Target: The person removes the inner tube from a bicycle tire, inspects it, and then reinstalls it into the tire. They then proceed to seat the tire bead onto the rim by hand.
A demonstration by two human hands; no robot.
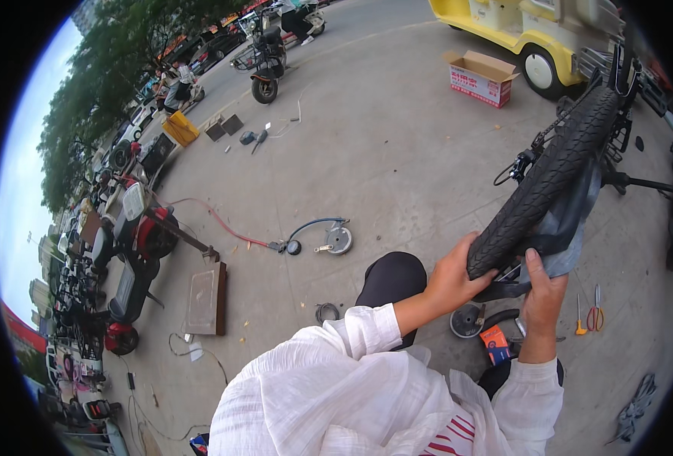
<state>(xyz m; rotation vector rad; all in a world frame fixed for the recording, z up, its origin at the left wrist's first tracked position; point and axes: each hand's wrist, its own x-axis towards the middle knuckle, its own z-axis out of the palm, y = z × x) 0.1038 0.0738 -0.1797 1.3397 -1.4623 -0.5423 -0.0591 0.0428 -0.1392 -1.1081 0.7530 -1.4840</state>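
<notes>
A black treaded bicycle tire [547, 185] slants from the upper right toward me, on a wheel in a bike frame. My left hand [458, 278] is wrapped round its near end, fingers curled over the edge. On the other side, my right hand [543, 300] is closed, thumb up, on a smooth black rubber inner tube [507, 290] that hangs out beside the tire. Its fingertips are partly hidden. Grey sheeting [570, 228] shows next to the tire. Below the hands lie a round metal hub part [467, 321] and an orange-and-blue box [495, 343].
Orange-handled scissors [595, 318] and a screwdriver [580, 327] lie at right. A brake drum [338, 240] and a red air hose [230, 228] are ahead-left, near a brown box [206, 298]. A cardboard carton [483, 77] stands by a yellow vehicle [560, 42]. Parked scooters [131, 285] line the left.
</notes>
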